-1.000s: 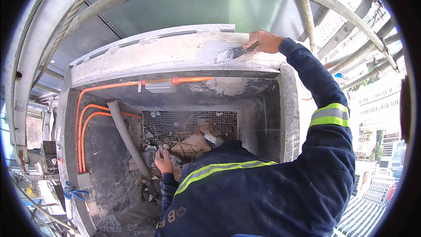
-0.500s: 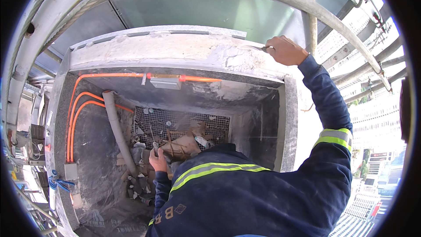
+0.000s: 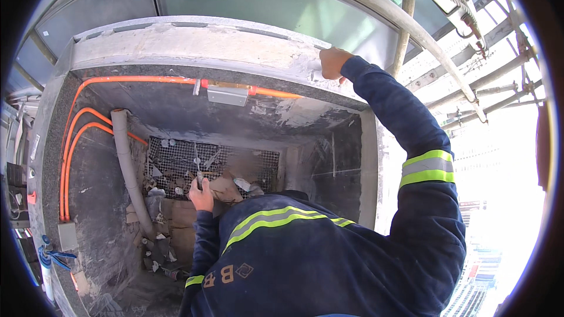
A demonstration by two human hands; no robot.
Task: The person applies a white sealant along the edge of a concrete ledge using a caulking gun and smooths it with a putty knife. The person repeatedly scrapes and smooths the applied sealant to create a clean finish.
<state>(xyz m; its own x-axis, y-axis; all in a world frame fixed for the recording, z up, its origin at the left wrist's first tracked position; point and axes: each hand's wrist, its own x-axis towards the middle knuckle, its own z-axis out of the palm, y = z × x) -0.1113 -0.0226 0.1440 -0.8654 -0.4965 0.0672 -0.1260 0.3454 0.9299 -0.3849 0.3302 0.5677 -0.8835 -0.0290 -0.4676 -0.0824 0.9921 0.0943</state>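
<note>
One thin tool (image 3: 197,164) upright, tip up

A construction site, high on the outside of a building.

A raw concrete recess (image 3: 223,53) fills the middle of the frame, with orange conduits (image 3: 76,135) running along its left wall and ceiling, a grey pipe (image 3: 126,164), wire mesh (image 3: 176,164) at the back and rubble (image 3: 170,217) at the bottom. Scaffold tubes (image 3: 470,76) cross the upper right, and distant buildings show far below at lower right. The person's dark sleeve (image 3: 426,167) carries a reflective high-visibility band.
</note>
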